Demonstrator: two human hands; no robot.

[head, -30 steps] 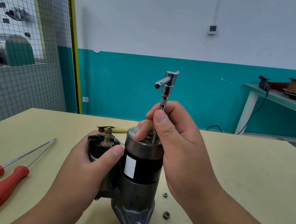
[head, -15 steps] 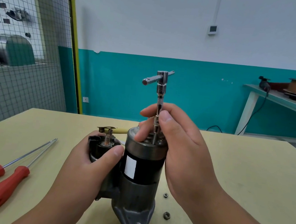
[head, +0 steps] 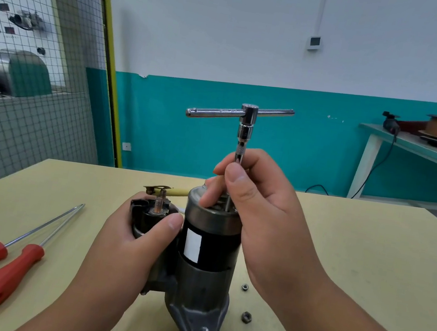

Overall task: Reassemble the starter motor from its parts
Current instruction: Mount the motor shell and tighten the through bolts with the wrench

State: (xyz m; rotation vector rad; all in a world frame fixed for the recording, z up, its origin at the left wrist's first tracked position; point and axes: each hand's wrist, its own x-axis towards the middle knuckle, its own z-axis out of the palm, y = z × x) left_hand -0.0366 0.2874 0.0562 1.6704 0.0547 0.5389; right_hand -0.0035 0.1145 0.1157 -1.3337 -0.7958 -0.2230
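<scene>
The starter motor (head: 207,252) stands on end near the middle of the desk (head: 354,258), right in front of you. Its grey mounting foot is at the bottom and its black body, with a white label, faces you.

Your left forearm comes up from the lower edge, left of the motor. Your left hand (head: 127,245) is wrapped around the smaller black cylinder (head: 151,212) on the motor's left side, fingers curled behind it and the thumb pressed across its front, next to the main body. A copper stud sticks up from that cylinder, and a yellow-sleeved lead (head: 177,192) lies across just behind it.

Your right forearm reaches in from the lower right. Your right hand (head: 259,209) sits over the motor's top end, thumb and fingers pinching the thin shaft of a wrench (head: 246,129). The wrench stands upright on the motor's top, its crossbar roughly level above your hand and reaching further to the left.

Just right of the motor's foot, two small nuts (head: 246,317) lie loose on the desk. Well to the motor's left lie two screwdrivers (head: 8,275) with red handles, side by side, tips pointing away from you.
</scene>
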